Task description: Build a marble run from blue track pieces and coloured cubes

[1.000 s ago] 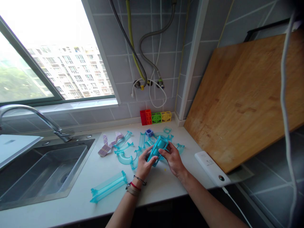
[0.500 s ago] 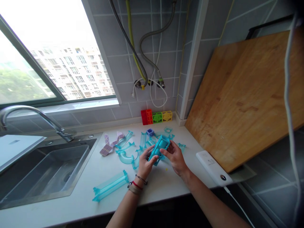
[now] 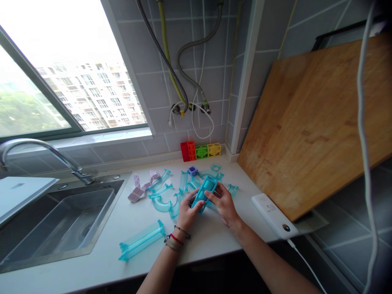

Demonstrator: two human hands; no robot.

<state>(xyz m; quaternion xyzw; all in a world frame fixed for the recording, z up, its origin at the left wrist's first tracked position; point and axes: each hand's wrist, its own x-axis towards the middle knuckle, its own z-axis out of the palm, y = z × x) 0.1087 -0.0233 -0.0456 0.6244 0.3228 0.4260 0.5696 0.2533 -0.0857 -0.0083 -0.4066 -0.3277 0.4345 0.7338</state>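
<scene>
Both hands hold one teal translucent track piece (image 3: 206,189) just above the white counter (image 3: 104,253). My left hand (image 3: 186,213) grips its lower end, fingers curled round it. My right hand (image 3: 223,204) pinches its right side from above. Behind and left of it lies a scatter of several more teal curved and straight track pieces (image 3: 165,196). A long straight teal track (image 3: 141,241) rests alone near the counter's front edge, left of my left wrist.
A steel sink (image 3: 52,220) with a tap (image 3: 36,153) fills the left. Red, green and yellow blocks (image 3: 200,151) stand against the tiled wall. Lilac pieces (image 3: 137,188) lie by the sink. A wooden board (image 3: 312,122) leans at right, a white power bank (image 3: 274,215) below it.
The hands and the teal piece have stayed in nearly the same place; the fingers shifted slightly on the piece. The view moved a little.
</scene>
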